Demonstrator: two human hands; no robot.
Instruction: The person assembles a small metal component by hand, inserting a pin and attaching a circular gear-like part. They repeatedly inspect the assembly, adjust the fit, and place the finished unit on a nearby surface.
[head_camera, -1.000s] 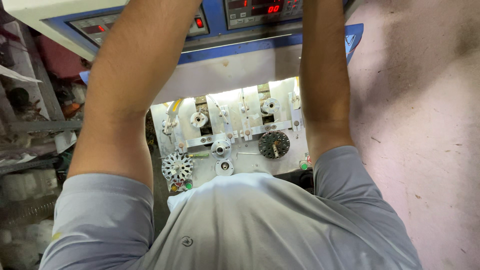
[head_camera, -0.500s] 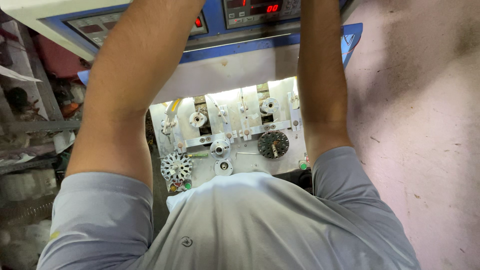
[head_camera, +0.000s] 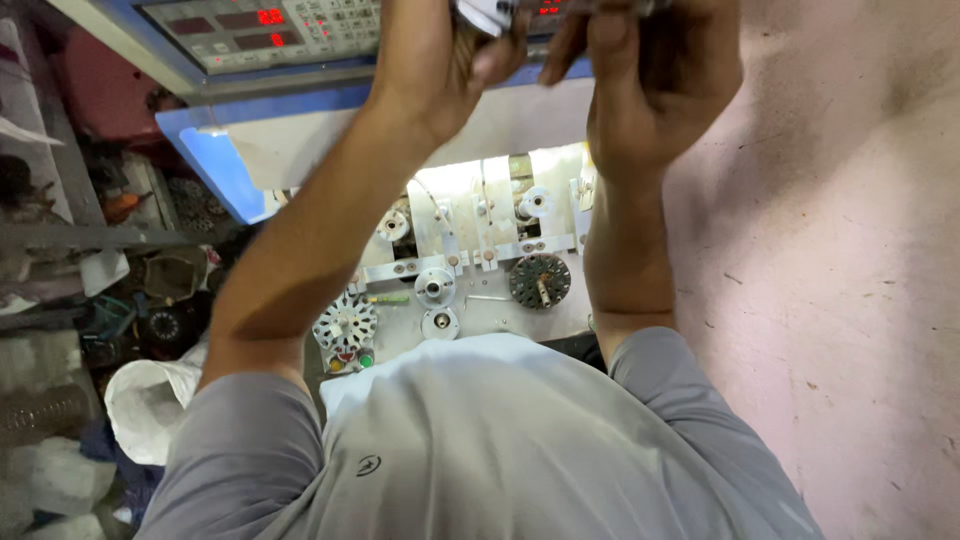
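Both my arms reach forward over a machine. My left hand (head_camera: 450, 60) is closed round a small silver-white part (head_camera: 487, 14) at the top edge of the view. My right hand (head_camera: 655, 85) sits right beside it, thumb pointing at the left hand and fingers curled round a dark piece (head_camera: 610, 6) that the frame cuts off. Both hands hover in front of a grey control panel (head_camera: 300, 30) with red lit digits. Whether the two pieces are joined is hidden.
Below my arms is a lit white machine plate (head_camera: 470, 200) with a dark round toothed part (head_camera: 540, 280), a white star-shaped part (head_camera: 345, 322) and small discs (head_camera: 435, 287). Cluttered shelves and a white bag (head_camera: 150, 405) lie left. Pink floor (head_camera: 830, 300) spreads right.
My hands, out of view above the frame before, are now visible and drawn together at the control panel. The view has shifted so the machine plate sits further right.
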